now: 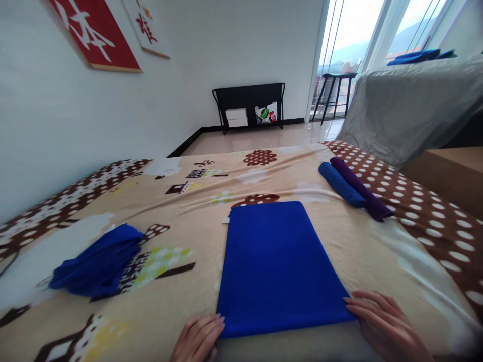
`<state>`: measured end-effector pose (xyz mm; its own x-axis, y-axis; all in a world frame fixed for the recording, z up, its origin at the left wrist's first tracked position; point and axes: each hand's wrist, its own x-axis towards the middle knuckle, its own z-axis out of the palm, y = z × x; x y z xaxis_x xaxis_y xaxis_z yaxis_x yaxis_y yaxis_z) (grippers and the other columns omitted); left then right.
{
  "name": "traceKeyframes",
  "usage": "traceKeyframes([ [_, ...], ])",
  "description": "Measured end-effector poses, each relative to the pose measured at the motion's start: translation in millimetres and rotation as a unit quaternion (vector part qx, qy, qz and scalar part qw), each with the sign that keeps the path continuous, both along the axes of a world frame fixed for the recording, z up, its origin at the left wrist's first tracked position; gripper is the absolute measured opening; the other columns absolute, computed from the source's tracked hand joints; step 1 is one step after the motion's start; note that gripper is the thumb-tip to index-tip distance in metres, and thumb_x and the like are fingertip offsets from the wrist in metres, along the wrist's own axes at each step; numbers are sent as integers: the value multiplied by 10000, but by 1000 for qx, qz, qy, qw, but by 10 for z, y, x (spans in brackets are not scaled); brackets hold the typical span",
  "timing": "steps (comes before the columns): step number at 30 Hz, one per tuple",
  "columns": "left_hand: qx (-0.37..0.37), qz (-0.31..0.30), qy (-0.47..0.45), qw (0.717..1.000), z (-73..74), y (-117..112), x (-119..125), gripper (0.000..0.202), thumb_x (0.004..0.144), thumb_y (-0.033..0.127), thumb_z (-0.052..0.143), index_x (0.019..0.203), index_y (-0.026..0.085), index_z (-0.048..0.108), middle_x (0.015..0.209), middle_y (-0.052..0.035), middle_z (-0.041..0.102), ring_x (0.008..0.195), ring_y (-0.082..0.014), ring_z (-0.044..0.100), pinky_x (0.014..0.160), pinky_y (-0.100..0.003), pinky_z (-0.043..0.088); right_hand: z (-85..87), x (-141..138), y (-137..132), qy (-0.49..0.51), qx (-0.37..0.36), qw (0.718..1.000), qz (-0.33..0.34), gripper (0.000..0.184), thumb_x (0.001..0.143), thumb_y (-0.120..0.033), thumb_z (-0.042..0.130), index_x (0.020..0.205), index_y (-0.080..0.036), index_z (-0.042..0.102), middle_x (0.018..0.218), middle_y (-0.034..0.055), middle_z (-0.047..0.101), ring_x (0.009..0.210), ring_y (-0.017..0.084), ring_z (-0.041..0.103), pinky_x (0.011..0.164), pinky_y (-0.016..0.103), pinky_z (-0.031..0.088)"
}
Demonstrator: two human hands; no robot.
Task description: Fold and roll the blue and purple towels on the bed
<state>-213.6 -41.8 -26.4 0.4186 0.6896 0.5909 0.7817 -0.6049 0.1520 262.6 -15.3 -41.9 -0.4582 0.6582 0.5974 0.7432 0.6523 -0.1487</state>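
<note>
A blue towel (275, 266), folded into a flat rectangle, lies on the bed in front of me, with a small white tag (226, 220) on its far left side. My left hand (198, 338) is closed at its near left corner, fingertips over the edge. At the near right corner, my right hand (383, 319) pinches the edge with its fingers together; the thumb is hidden. A crumpled blue cloth (98, 264) rests to the left. Rolled up side by side to the right are a blue towel roll (341, 185) and a purple towel roll (360, 190).
A patterned blanket (181, 296) with a brown dotted border covers the bed. Beyond it stand a black rack (249, 95) and a black stool (337, 78) by the window. A plastic-covered piece of furniture (418, 105) and a cardboard box (449, 171) are at the right.
</note>
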Motion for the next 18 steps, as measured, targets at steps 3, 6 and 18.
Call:
traceKeyframes([
  [3, -45, 79, -46, 995, 5, 9, 11, 288, 877, 113, 489, 1022, 282, 671, 932, -2, 758, 927, -186, 695, 849, -328, 523, -26, -34, 25, 26, -39, 999, -15, 280, 850, -185, 595, 1090, -287, 698, 1035, 2, 741, 1003, 198, 683, 836, 306, 558],
  [6, -93, 165, -48, 981, -37, 56, 25, 163, 855, 220, 515, 877, 272, 668, 857, 3, 736, 823, -203, 684, 766, -356, 508, -104, -128, 102, 44, -80, 994, -61, 214, 900, -211, 513, 1030, -248, 679, 1003, 34, 725, 993, 204, 673, 817, 305, 558],
  [18, -71, 403, 109, 906, 71, 264, 588, 191, 802, 151, 500, 883, 212, 661, 1159, -137, 650, 1067, -337, 560, 848, -544, 398, -188, -496, 208, 14, -44, 965, -259, 186, 839, -241, 506, 1008, -195, 567, 990, 124, 631, 911, 283, 569, 803, 440, 448],
])
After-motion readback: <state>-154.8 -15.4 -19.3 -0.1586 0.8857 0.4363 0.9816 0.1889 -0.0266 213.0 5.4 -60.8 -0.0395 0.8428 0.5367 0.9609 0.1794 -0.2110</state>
